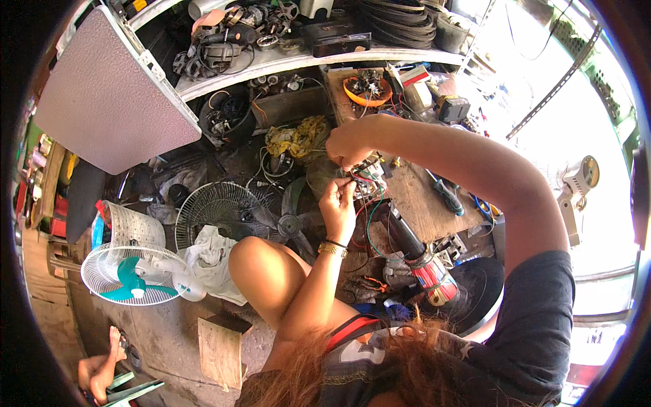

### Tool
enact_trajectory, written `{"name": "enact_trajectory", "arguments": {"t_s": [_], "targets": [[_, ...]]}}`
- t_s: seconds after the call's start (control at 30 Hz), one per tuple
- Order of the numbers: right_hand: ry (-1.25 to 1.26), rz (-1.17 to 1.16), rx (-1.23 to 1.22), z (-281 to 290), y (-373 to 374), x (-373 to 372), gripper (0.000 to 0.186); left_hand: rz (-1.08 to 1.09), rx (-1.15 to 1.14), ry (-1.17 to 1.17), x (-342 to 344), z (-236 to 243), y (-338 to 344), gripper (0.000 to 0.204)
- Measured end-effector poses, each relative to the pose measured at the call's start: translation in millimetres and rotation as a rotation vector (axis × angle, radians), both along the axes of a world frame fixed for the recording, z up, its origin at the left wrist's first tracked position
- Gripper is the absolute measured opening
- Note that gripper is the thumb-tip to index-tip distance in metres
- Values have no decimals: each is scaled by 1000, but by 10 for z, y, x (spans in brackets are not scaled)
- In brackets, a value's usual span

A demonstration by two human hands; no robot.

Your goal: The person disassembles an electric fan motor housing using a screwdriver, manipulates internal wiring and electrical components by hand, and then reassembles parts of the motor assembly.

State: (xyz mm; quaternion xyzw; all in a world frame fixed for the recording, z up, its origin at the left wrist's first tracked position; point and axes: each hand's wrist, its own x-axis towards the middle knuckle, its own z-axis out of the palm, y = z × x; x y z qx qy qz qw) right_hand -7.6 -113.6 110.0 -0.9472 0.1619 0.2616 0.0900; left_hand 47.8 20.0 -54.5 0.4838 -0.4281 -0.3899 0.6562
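My left hand, with a gold watch at its wrist, is pinched at the near left side of a small metal assembly with several thin wires. What its fingertips hold is too small to make out. Just beyond it, my right hand reaches across from the right with its fingers closed above the same assembly; its fingertips are partly hidden. Red and green wires trail from the assembly toward me. The assembly sits by the left edge of a worn wooden board.
A screwdriver lies on the board, with an orange bowl of small parts beyond. A dark tube with a red printed body leans near my lap. Left are a fan grille and a teal-bladed fan; another person's leg shows lower left.
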Motion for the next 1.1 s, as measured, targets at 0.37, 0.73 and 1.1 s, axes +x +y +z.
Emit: {"name": "enact_trajectory", "arguments": {"t_s": [0.37, 0.73, 1.1], "targets": [[55, -56, 67, 75, -19, -21, 28, -95, 87, 66, 108, 88, -1, 7], [14, 72, -146, 18, 127, -128, 14, -128, 29, 87, 101, 58, -27, 7], [-769, -329, -635, -281, 886, -637, 18, -189, 100, 171, 139, 100, -43, 7]]}}
